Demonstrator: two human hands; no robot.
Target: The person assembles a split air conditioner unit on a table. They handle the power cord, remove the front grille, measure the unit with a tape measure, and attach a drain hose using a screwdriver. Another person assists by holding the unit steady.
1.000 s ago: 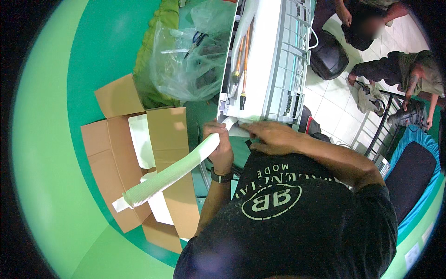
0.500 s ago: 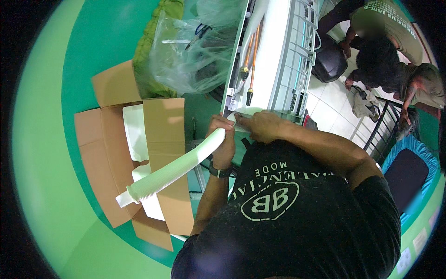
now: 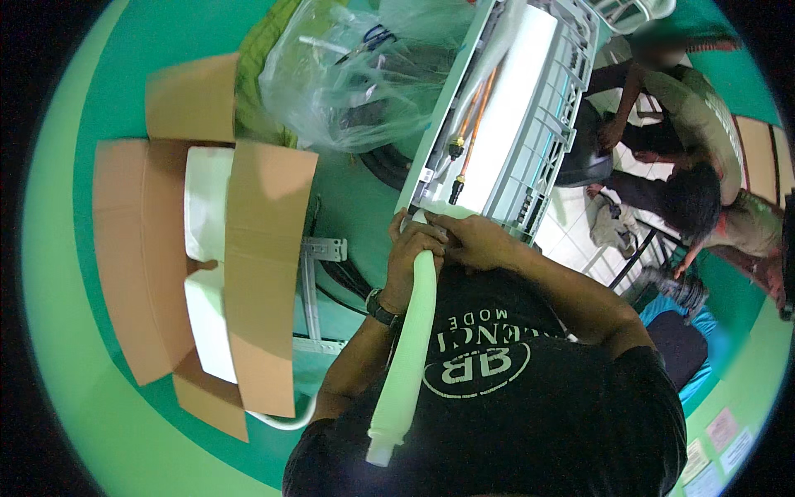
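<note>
My left hand (image 3: 414, 253), with a watch on its wrist, is closed round the upper end of a white drain hose (image 3: 407, 364). The hose hangs down in front of my black shirt, its narrower tip at the bottom. Right beside it, my right hand (image 3: 479, 242) is closed at the hose's top end, fingertips meeting those of the left; what exactly it pinches is partly hidden. Both hands are at the near end of an air conditioner indoor unit (image 3: 515, 116). Two copper pipes (image 3: 474, 124) with dark end fittings lie along the unit, just beyond my hands.
An open cardboard box (image 3: 269, 273) with white foam (image 3: 207, 203) stands at left. Clear plastic wrapping (image 3: 331, 99) holding blue-handled scissors (image 3: 377, 35) lies beyond. A metal bracket (image 3: 310, 290) and dark cables are below. Another person (image 3: 696, 124) crouches at right.
The hose's free end has swung from over the box at left down in front of my shirt. My hands stay together at its upper end. The view has shifted, and the other person has moved.
</note>
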